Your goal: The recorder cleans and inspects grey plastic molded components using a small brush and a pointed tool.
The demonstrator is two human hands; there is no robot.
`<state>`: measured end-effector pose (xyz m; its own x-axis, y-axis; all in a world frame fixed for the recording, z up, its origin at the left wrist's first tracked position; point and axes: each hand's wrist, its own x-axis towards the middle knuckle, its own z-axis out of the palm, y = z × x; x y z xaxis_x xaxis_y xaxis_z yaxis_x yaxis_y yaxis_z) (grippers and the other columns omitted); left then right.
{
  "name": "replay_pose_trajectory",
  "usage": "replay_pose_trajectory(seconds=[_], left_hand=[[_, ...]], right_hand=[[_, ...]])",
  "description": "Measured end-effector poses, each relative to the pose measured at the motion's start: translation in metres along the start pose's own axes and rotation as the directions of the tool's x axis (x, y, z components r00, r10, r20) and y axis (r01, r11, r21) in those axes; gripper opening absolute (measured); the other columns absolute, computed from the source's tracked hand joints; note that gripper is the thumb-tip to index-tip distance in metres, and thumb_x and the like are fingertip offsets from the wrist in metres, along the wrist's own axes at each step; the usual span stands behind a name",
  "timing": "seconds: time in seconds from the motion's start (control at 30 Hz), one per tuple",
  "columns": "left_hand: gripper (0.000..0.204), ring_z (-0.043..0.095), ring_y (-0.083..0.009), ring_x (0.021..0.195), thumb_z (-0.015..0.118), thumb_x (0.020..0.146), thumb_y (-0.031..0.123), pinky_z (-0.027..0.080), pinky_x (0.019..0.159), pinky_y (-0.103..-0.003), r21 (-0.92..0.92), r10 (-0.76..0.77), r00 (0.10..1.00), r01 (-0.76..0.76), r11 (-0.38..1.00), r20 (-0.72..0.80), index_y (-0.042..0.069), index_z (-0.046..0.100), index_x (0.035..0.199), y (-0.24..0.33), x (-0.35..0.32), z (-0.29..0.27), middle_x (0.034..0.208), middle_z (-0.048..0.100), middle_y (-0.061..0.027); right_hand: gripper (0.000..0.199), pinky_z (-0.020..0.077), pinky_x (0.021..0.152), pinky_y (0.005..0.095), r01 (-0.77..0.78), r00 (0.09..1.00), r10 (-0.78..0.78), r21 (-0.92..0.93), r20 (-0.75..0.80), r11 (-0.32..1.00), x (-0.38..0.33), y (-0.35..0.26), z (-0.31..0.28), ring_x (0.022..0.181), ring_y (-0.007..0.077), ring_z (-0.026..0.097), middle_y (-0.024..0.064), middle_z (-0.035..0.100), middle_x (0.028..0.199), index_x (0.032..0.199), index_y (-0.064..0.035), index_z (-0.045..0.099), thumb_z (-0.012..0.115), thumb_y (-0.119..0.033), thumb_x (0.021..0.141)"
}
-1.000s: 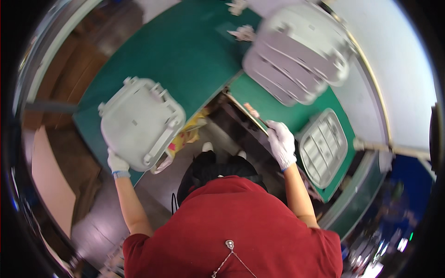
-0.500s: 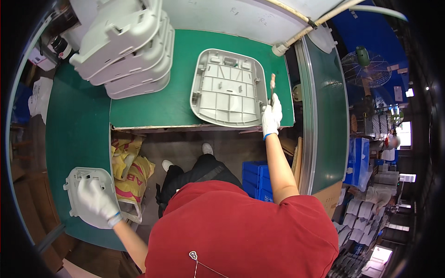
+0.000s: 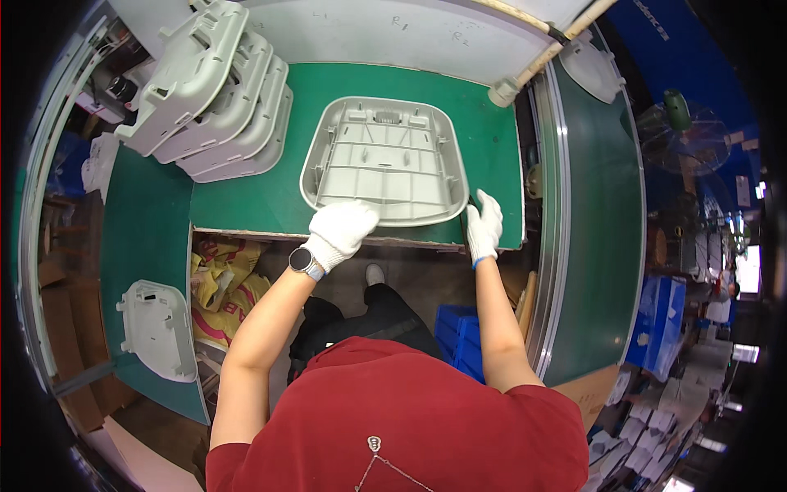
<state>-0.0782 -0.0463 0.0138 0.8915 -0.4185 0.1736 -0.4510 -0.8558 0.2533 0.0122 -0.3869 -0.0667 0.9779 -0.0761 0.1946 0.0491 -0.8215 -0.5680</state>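
Note:
A light grey plastic panel (image 3: 385, 168) with a ribbed inner face and raised rim lies on the green worktop, close to its front edge. My left hand (image 3: 340, 231), in a white glove, is closed at the panel's front-left rim; its fingertips are partly hidden. Beside the panel's front-right corner is my gloved right hand (image 3: 485, 226), closed around a thin dark tool (image 3: 469, 220). Most of that tool is hidden, so its kind does not show. Another grey plastic panel (image 3: 157, 330) rests on the side table to my left.
Several grey panels are stacked (image 3: 221, 98) at the back left of the green worktop (image 3: 246, 205). A blue crate (image 3: 461, 340) and yellow bags (image 3: 225, 283) are below. To the right runs a metal-edged green board (image 3: 594, 213); a pale pipe (image 3: 545, 61) slants above the corner.
My left hand has moved from the panel on the side table to the main panel's front rim. My right hand has lowered slightly; its tool no longer points up past the fingers.

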Motion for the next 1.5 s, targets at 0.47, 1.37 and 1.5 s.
replay_pose_trajectory(seconds=[0.47, 1.37, 1.5], left_hand=[[0.022, 0.065, -0.0180, 0.106, 0.055, 0.102, 0.009, 0.052, 0.097, -0.034, -0.951, -0.986, 0.160, -0.297, -0.086, 0.040, 0.000, 0.068, 0.117, 0.001, -0.252, -0.080, 0.113, 0.070, -0.0068], [0.050, 0.060, -0.0296, 0.128, 0.050, 0.110, 0.040, 0.050, 0.109, -0.046, -0.926, -0.622, -0.757, -0.355, 0.132, 0.202, 0.002, 0.057, 0.141, -0.060, -0.662, -0.120, 0.144, 0.060, -0.0134], [0.051, 0.059, -0.0282, 0.129, 0.051, 0.109, 0.041, 0.049, 0.110, -0.044, -0.946, -0.576, -0.796, -0.303, 0.115, 0.185, 0.002, 0.056, 0.142, -0.063, -0.646, -0.123, 0.145, 0.060, -0.0118]], right_hand=[[0.054, 0.0465, 0.110, 0.0444, -0.856, 0.513, 0.014, 0.512, 0.859, -0.071, -0.108, -0.165, 0.053, 0.130, 0.0256, 0.056, 0.0078, 0.058, 0.143, 0.152, -0.0102, 0.047, 0.049, -0.041, 0.108], [0.071, 0.0512, 0.098, 0.0452, -0.094, 0.061, -0.564, 0.567, 0.824, 0.819, -0.360, -0.609, 0.319, 0.114, 0.0418, 0.066, 0.0284, 0.067, 0.122, 0.138, 0.0006, 0.050, 0.076, -0.044, 0.089], [0.064, 0.0482, 0.103, 0.0460, -0.092, 0.114, -0.576, 0.586, 0.810, 0.805, -0.356, -0.605, 0.318, 0.121, 0.0418, 0.062, 0.0266, 0.065, 0.127, 0.135, -0.0005, 0.053, 0.077, -0.037, 0.088]])
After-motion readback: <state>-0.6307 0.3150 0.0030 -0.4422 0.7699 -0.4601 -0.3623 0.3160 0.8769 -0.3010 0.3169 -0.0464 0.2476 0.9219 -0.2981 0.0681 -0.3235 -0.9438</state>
